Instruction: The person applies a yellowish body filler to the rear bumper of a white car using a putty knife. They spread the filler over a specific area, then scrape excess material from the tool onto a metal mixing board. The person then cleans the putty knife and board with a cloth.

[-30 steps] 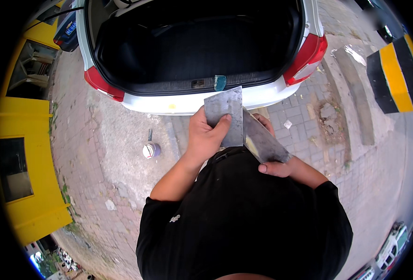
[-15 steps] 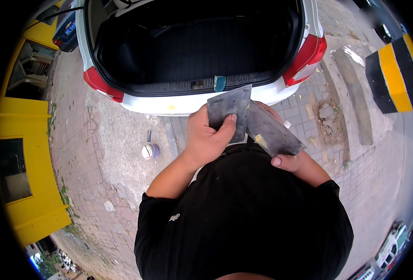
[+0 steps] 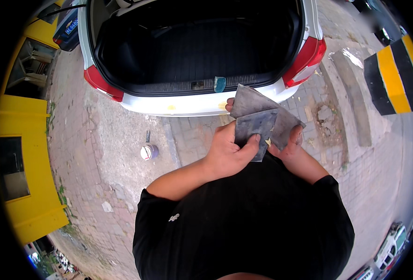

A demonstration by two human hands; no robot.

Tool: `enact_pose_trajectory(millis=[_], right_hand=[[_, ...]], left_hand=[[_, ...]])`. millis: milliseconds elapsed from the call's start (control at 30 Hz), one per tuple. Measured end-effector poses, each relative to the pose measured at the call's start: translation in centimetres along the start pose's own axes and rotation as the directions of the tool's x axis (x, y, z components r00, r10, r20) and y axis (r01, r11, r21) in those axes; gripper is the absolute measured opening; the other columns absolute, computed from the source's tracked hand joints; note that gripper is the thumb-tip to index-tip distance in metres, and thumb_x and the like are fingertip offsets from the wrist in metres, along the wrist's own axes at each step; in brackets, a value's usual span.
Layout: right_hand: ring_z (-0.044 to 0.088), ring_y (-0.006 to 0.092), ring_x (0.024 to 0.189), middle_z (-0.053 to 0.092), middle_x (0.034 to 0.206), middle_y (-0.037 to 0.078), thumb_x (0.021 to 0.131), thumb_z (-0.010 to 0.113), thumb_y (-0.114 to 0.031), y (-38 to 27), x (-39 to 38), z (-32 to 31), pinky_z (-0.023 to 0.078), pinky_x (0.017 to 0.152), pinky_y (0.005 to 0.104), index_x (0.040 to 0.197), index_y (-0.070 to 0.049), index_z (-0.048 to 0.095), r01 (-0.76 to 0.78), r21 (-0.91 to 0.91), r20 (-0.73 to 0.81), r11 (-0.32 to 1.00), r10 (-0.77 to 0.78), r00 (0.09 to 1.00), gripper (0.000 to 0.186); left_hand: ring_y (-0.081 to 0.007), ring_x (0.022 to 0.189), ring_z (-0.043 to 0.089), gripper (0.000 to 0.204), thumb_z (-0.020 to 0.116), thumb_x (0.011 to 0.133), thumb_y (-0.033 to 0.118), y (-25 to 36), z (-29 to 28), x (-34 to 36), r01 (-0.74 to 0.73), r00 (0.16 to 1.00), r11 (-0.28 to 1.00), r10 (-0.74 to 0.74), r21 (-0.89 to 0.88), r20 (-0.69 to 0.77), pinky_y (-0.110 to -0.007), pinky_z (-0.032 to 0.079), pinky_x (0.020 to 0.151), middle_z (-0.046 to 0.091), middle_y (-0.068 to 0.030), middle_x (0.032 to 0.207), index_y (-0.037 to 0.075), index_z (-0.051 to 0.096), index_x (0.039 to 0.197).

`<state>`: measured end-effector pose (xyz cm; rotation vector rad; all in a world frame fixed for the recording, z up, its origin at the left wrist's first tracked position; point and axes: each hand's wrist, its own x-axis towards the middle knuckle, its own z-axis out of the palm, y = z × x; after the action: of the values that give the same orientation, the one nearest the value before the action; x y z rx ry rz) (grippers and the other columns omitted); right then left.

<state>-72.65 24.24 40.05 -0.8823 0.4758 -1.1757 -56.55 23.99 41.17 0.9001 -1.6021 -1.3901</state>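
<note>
My left hand (image 3: pixel 232 151) is closed on a flat grey putty spreader (image 3: pixel 253 128), thumb on top. My right hand (image 3: pixel 288 149) grips a larger grey putty board (image 3: pixel 264 102) from below; fingertips show past its far left edge. The spreader lies over the near part of the board, apparently touching it. A small dab of yellowish putty (image 3: pixel 268 141) shows at the spreader's lower right edge. Just beyond my hands is the white rear bumper (image 3: pixel 145 105) of a car, with pale yellow patches on it.
The car's trunk (image 3: pixel 192 51) stands open, with a teal piece (image 3: pixel 220 84) on its sill. A can (image 3: pixel 149 151) sits on the paving at left. There is a yellow structure (image 3: pixel 24 172) at far left and a black-and-yellow striped block (image 3: pixel 395 77) at right.
The spreader has moved right and nearer to me, from beside the board to over it. My right hand has turned the board flatter and shifted it up and away from me.
</note>
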Motion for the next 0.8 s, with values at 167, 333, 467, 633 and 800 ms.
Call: enact_pose_trajectory(millis=[167, 333, 467, 633, 800], right_hand=[[0.036, 0.0312, 0.14, 0.038, 0.148, 0.021, 0.067, 0.045, -0.092, 0.0, -0.3, -0.9, 0.033, 0.113, 0.0445, 0.151, -0.002, 0.022, 0.113, -0.031, -0.038, 0.993, -0.115, 0.993, 0.125], [0.036, 0.0314, 0.14, 0.036, 0.15, 0.02, 0.064, 0.041, -0.094, -0.2, 0.5, -0.1, 0.031, 0.114, 0.045, 0.151, -0.001, 0.022, 0.116, -0.003, 0.003, 0.993, -0.116, 0.993, 0.129], [0.03, 0.0313, 0.143, 0.032, 0.152, 0.02, 0.064, 0.057, -0.089, -0.7, -1.2, -0.8, 0.027, 0.115, 0.0461, 0.153, 0.0, 0.016, 0.028, -0.145, 0.016, 0.989, -0.026, 1.0, 0.132], [0.019, 0.0295, 0.147, 0.019, 0.157, 0.017, 0.068, 0.078, -0.053, 0.1, -1.6, -0.5, 0.016, 0.118, 0.0427, 0.154, 0.0, 0.006, 0.165, -0.377, 0.25, 0.911, -0.071, 0.966, 0.124], [0.047, 0.0259, 0.129, 0.051, 0.137, 0.013, 0.076, 0.075, -0.03, 0.7, -2.1, -2.6, 0.036, 0.108, 0.0401, 0.138, 0.002, 0.045, 0.048, -0.196, 0.443, 0.979, 0.044, 0.896, 0.076]], left_hand=[[-0.0139, 0.075, 0.066, 0.019, 0.063, 0.085, 0.002, 0.2, -1.6, 1.6, 0.053, 0.998, 0.995, -0.051, 0.079, -0.033, -0.03, 0.052, 0.07, 0.069, -0.0104, 0.081, -0.004, 0.061, 0.103], [-0.0159, 0.079, 0.065, 0.024, 0.064, 0.085, 0.004, -0.3, 0.7, -0.6, -0.017, 0.999, 0.998, 0.02, -0.061, 0.044, -0.03, 0.052, 0.074, 0.069, -0.0104, 0.087, -0.003, 0.061, 0.107], [-0.0134, 0.077, 0.064, 0.022, 0.064, 0.086, 0.004, 0.4, -1.2, 0.5, 0.023, 1.0, 1.0, -0.023, -0.011, 0.02, -0.029, 0.052, 0.071, 0.069, -0.0079, 0.086, -0.004, 0.061, 0.106], [-0.0068, 0.076, 0.06, 0.014, 0.06, 0.091, 0.0, -0.1, -3.1, 2.3, -0.042, 0.949, 0.987, -0.009, -0.154, -0.315, -0.024, 0.05, 0.069, 0.068, -0.0032, 0.087, -0.002, 0.062, 0.104], [-0.015, 0.086, 0.064, 0.023, 0.067, 0.083, 0.002, 2.3, 0.5, 0.2, -0.348, 0.933, 0.929, 0.33, 0.123, 0.143, -0.028, 0.05, 0.079, 0.067, -0.0084, 0.096, -0.003, 0.061, 0.105]])
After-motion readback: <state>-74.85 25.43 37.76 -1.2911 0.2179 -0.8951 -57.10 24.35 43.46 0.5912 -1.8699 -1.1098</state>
